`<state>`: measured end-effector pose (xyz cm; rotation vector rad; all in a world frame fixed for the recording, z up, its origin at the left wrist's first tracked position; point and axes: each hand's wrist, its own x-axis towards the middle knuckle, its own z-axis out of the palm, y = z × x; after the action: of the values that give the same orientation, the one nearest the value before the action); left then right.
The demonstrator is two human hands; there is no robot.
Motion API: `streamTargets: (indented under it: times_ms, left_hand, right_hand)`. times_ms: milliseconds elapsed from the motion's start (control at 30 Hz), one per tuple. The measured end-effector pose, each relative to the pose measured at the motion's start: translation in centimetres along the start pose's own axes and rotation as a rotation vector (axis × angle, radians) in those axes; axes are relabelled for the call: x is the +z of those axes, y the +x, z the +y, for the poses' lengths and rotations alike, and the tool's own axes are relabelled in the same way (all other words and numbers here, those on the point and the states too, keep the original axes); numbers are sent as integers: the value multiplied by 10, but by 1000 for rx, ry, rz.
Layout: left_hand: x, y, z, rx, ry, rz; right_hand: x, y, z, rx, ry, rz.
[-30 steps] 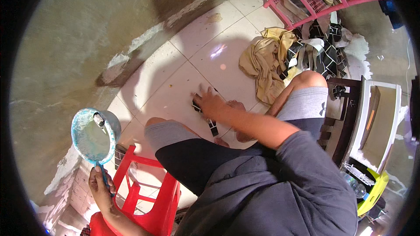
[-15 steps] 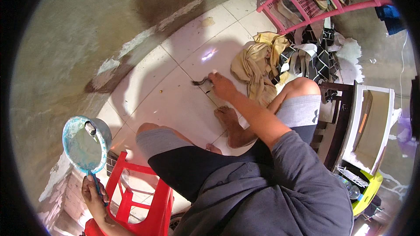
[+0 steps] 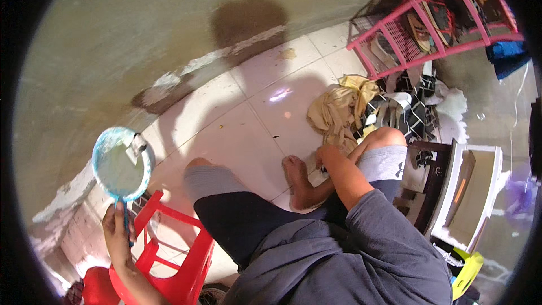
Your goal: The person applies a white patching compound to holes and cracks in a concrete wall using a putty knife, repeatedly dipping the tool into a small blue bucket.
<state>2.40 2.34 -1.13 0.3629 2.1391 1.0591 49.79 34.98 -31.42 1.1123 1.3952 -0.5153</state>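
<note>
My left hand (image 3: pixel 117 226) grips the blue handle (image 3: pixel 119 208) of a pale-blue pot (image 3: pixel 110 164) smeared and partly filled with whitish substance; a metal tool (image 3: pixel 139 146) rests at its rim. My right hand (image 3: pixel 326 157) is low by my bare foot (image 3: pixel 299 186) and shin, beside a crumpled tan cloth (image 3: pixel 327 110); its fingers are mostly hidden, and what they hold cannot be made out. A small dark speck (image 3: pixel 276 136) lies on the white tiles (image 3: pixel 226 135).
A mottled wall (image 3: pixel 124 45) rises beyond the tiles. A red stool (image 3: pixel 195 265) stands below my left arm. A pink shoe rack (image 3: pixel 406 51), black-patterned scraps (image 3: pixel 423 101), a white-framed cabinet (image 3: pixel 474 192) and a yellow plastic item (image 3: pixel 468 271) are to the right.
My right hand has moved from the middle tiles rightward and down toward my shin; the black strip seen under it earlier no longer shows there. The view has shifted, lowering the floor in frame.
</note>
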Motion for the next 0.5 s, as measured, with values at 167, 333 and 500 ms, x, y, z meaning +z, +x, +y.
streamTargets:
  times_ms: [167, 333, 500]
  left_hand:
    - [-5, -5, 0, 44, 38, -2]
    - [-1, -22, 15, 97, -30, -3]
    - [-5, -16, 0, 143, -6, 10]
  right_hand:
    - [-25, -7, -20, -77, -80, 213]
    - [-98, -43, -65, -405, 18, 705]
    - [-155, -203, -147, -1160, 778, 925]
